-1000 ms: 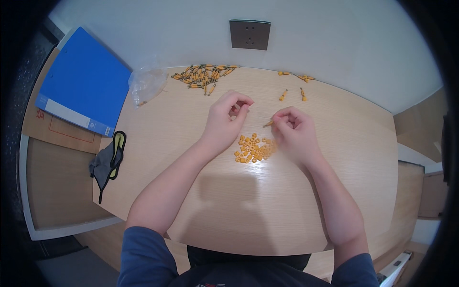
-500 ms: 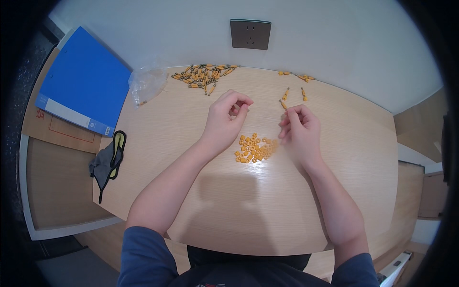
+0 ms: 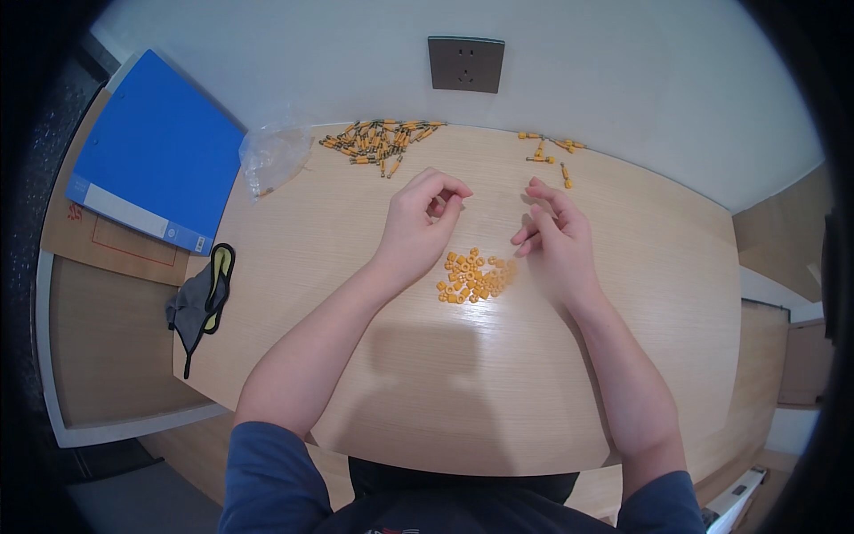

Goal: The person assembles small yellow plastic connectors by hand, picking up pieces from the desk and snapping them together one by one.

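My left hand is closed in a pinch, thumb tip against fingertips. Whatever it may hold is too small or hidden to make out. To its right, my right hand hangs over the table with fingers apart and nothing visible between them. Between and just nearer than the hands lies a pile of small orange ring-shaped plastic caps. Beyond my right hand are several orange pegs with dark metal ends and a wider orange cap at one end. A larger heap of slim orange pegs with dark metal ends lies by the wall.
A clear plastic bag sits left of the peg heap. Farther left stand a blue folder and a grey cloth item with black and yellow edging. The wall with a dark socket plate borders the wooden table.
My right hand has let go of a capped peg, and its fingers have spread. Two capped pegs now lie farther back, close to the others by the wall. My left hand has barely moved.
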